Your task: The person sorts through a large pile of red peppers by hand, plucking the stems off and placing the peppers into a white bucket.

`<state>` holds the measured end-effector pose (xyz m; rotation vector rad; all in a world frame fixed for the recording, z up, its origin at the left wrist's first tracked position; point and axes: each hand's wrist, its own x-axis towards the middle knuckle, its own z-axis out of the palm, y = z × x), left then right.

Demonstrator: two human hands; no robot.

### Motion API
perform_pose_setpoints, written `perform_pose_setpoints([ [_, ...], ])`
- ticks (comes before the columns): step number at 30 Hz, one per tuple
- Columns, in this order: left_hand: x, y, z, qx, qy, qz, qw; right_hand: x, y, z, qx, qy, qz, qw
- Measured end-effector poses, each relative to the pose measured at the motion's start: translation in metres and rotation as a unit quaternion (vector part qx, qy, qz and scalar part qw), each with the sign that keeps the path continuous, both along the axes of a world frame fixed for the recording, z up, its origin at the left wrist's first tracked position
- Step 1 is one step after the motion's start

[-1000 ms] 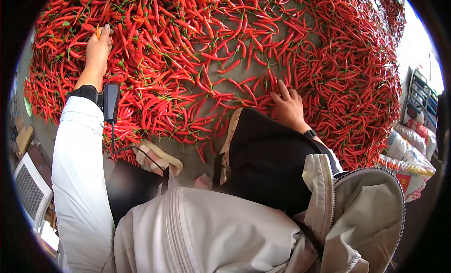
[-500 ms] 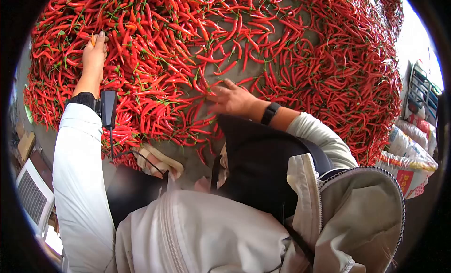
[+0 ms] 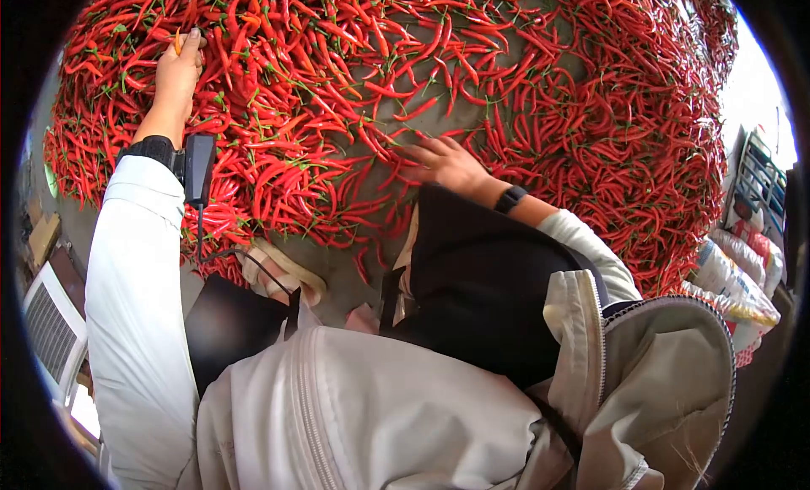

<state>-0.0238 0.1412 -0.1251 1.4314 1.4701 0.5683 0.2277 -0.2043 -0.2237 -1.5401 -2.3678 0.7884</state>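
My left hand (image 3: 178, 75) is closed at the upper left, over the thick heap of red chilies (image 3: 278, 85). Thumb and fingers pinch a small orange chili (image 3: 178, 43). Near the middle, my right hand (image 3: 449, 164) hangs palm down with its fingers apart, slightly blurred. It is beside a thin scatter of chilies on the grey floor (image 3: 337, 270), between the left heap and the wide layer of chilies (image 3: 624, 144) on the right. Nothing shows in its grasp.
My knees in dark trousers (image 3: 481, 287) and a light shoe (image 3: 283, 270) are close below the chilies. Printed sacks (image 3: 734, 279) and a metal rack (image 3: 759, 173) stand at the right. A white grille panel (image 3: 55, 330) leans at the lower left.
The view has shifted a little. My right hand has moved slightly right, away from the left heap, with its fingers still spread. My left hand still pinches the orange chili.
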Motion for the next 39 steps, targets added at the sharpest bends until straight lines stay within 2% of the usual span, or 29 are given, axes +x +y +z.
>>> perform_pose_setpoints([
  [1, -0.002, -0.001, 0.001, 0.001, 0.002, -0.001, 1.0, -0.007, 0.004, -0.002, 0.064, -0.042, 0.028, 0.997],
  [5, 0.004, -0.007, 0.013, -0.02, -0.005, -0.018, 1.0, -0.002, 0.001, -0.006, 0.067, -0.087, 0.037, 0.993],
  [7, 0.007, -0.017, 0.022, -0.028, -0.015, 0.0, 0.999, 0.006, -0.006, -0.011, 0.113, -0.14, -0.039, 0.983],
  [8, 0.008, -0.024, 0.027, -0.028, -0.013, -0.001, 1.0, 0.011, -0.01, -0.013, 0.113, -0.138, -0.041, 0.983],
  [10, 0.01, -0.043, 0.037, 0.04, -0.096, 0.023, 0.994, 0.022, -0.017, -0.014, 0.077, -0.151, -0.087, 0.982],
  [11, 0.016, -0.058, 0.044, 0.054, -0.122, 0.043, 0.99, 0.026, -0.017, -0.005, 0.101, -0.149, -0.11, 0.978],
  [14, 0.019, -0.105, 0.059, 0.024, -0.184, -0.014, 0.983, 0.041, -0.026, -0.005, 0.096, -0.155, -0.151, 0.972],
  [15, 0.019, -0.12, 0.06, -0.015, -0.183, -0.022, 0.983, 0.046, -0.026, -0.001, 0.133, -0.122, -0.16, 0.97],
  [18, 0.024, -0.164, 0.06, -0.109, -0.117, -0.072, 0.985, 0.049, -0.023, 0.005, 0.114, -0.061, -0.185, 0.974],
  [20, 0.025, -0.189, 0.051, -0.128, -0.068, -0.12, 0.982, 0.045, -0.015, 0.011, 0.135, -0.035, -0.181, 0.974],
  [24, 0.019, -0.216, 0.036, -0.242, -0.059, -0.126, 0.96, 0.032, 0.006, 0.004, 0.129, 0.004, -0.171, 0.977],
  [26, 0.013, -0.225, 0.026, -0.259, -0.085, -0.143, 0.951, 0.021, 0.022, 0.003, 0.123, 0.062, -0.102, 0.985],
  [28, 0.01, -0.229, 0.026, -0.273, -0.068, -0.156, 0.947, 0.011, 0.038, 0.001, 0.103, 0.057, -0.06, 0.991],
  [30, 0.006, -0.231, 0.022, -0.295, -0.064, -0.15, 0.941, -0.004, 0.057, 0.002, 0.049, -0.1, -0.011, 0.994],
  [32, 0.01, -0.231, 0.024, -0.297, -0.068, -0.145, 0.941, -0.014, 0.068, -0.009, 0.055, -0.106, -0.018, 0.993],
  [34, 0.014, -0.232, 0.024, -0.3, -0.073, -0.142, 0.94, -0.019, 0.072, -0.015, 0.002, -0.122, -0.032, 0.992],
  [39, 0.026, -0.234, 0.023, -0.326, -0.079, -0.119, 0.935, -0.006, 0.051, -0.013, -0.018, -0.113, -0.049, 0.992],
])
